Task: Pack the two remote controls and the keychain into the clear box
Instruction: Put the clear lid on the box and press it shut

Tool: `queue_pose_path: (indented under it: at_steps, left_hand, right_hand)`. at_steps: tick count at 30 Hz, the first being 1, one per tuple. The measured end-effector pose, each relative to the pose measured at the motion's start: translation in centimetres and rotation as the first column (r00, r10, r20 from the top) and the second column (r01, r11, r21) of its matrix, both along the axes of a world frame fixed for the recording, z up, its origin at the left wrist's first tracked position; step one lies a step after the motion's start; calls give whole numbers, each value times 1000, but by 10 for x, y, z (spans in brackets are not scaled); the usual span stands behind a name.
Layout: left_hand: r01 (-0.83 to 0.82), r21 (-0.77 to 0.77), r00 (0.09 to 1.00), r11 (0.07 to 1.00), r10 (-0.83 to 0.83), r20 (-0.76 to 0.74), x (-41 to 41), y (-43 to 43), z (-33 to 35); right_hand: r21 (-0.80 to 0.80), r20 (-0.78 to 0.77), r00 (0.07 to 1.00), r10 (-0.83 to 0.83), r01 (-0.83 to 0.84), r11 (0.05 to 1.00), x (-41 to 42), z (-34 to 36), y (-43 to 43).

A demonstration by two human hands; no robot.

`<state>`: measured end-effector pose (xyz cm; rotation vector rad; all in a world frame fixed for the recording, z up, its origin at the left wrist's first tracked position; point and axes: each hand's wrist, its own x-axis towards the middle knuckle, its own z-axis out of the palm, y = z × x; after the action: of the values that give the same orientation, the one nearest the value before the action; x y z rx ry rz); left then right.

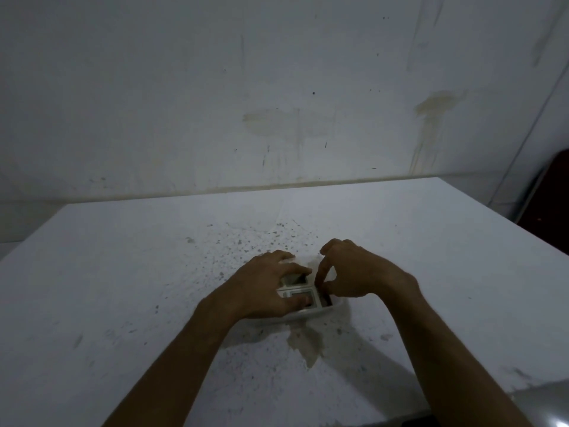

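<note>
A small clear box (320, 312) sits on the white table (123, 272) at the middle. Inside it lie pale remote controls (297, 295) side by side, partly covered by my fingers. My left hand (264, 285) lies over the left side of the box, fingers spread across the remotes and the rim. At the box's right part my right hand (360, 275) has thumb and forefinger pinched down on something dark (326, 301); I cannot tell what it is. No keychain can be made out.
The table is speckled with dark spots and bears a yellowish stain (308, 343) just in front of the box. A stained white wall (277, 103) stands behind. A dark chair (551, 204) is at the far right.
</note>
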<state>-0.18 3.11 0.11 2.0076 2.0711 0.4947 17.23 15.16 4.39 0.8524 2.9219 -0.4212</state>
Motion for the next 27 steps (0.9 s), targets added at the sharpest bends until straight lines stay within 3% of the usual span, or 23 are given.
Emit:
queue_pose_path:
  at_steps: [5, 7, 10, 13, 20, 23, 27]
  left_hand:
    - [-28, -16, 999, 999, 28, 14, 0, 0, 4]
    - [-63, -16, 988, 998, 65, 142, -3, 3, 10]
    - [-174, 119, 943, 977, 130, 306, -21, 15, 22]
    - [-268, 179, 939, 946, 216, 266, -52, 39, 23]
    - [-364, 121, 928, 923, 348, 137, -93, 103, -4]
    - [-386, 160, 922, 908, 378, 81, -99, 118, -15]
    - [-428, 274, 893, 861, 354, 278, -103, 126, -29]
  right_hand:
    - [-73, -85, 996, 2, -8, 997, -1, 6, 10]
    - [-119, -173, 984, -36, 15, 993, -5, 5, 23]
    - [-182, -312, 945, -101, 45, 982, -21, 5, 48]
    - [-200, -376, 917, -135, 62, 978, -43, -3, 75]
    - [-17, -386, 922, -23, 18, 1000, -69, -62, 99]
    - [77, -230, 970, -79, 99, 992, -68, -74, 106]
    - [117, -160, 981, -107, 127, 985, -70, -83, 107]
